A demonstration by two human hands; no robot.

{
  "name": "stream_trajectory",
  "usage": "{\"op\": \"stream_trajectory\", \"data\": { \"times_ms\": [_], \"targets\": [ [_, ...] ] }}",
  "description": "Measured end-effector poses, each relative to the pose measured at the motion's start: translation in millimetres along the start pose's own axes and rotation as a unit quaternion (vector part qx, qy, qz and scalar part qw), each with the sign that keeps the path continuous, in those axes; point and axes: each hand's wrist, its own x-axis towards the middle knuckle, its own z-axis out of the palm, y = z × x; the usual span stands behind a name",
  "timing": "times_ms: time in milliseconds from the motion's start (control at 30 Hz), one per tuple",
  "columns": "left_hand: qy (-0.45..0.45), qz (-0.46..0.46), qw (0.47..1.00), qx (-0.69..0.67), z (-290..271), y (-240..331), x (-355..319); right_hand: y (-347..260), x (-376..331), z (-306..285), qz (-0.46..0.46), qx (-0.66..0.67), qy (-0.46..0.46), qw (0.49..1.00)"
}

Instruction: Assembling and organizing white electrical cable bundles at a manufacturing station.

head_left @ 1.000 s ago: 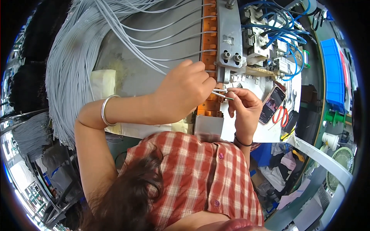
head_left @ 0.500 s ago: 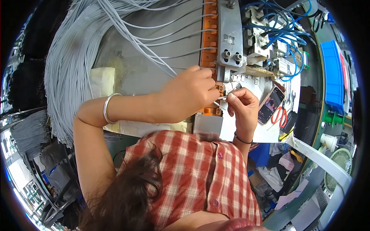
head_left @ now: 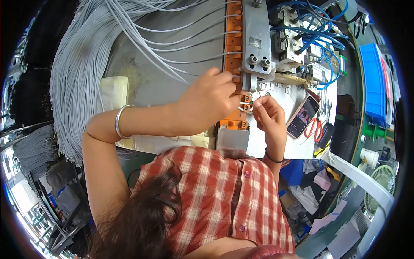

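My left hand (head_left: 211,101) is closed beside a row of orange holders (head_left: 233,62), its fingers around a grey cable whose pale end shows at the fingertips. That end lies over a small orange block (head_left: 246,99) with round dark-centred fittings. On the block's other side my right hand (head_left: 271,115) pinches with thumb and forefinger, touching or almost touching the cable's tip; what is between those fingers is too small to make out. Several grey cables (head_left: 189,56) run from the left into the upper holders. Next to the holders stands a metal clamp plate (head_left: 256,36).
A thick bundle of grey cables (head_left: 79,82) hangs at the left. Blue air tubes (head_left: 312,36) and metal valves fill the far right. A phone (head_left: 303,116), red-handled scissors (head_left: 314,129) and small metal parts lie on the white surface. A blue bin (head_left: 373,82) stands farther right.
My right hand has moved slightly left, closer to the orange block. The cable end now lies over that block, and the grey cables by my left hand have shifted a little.
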Motion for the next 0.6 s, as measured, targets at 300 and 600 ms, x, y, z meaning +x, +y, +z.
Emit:
{"op": "stream_trajectory", "data": {
  "times_ms": [300,600],
  "targets": [
    [0.063,0.008,0.997,-0.050,-7,6,2,-12,-9,19,-0.257,-0.061,-0.009,0.964],
    [0.054,-0.021,0.998,-0.036,-12,4,2,-8,-11,22,-0.152,0.053,0.065,0.985]
  ]
}}
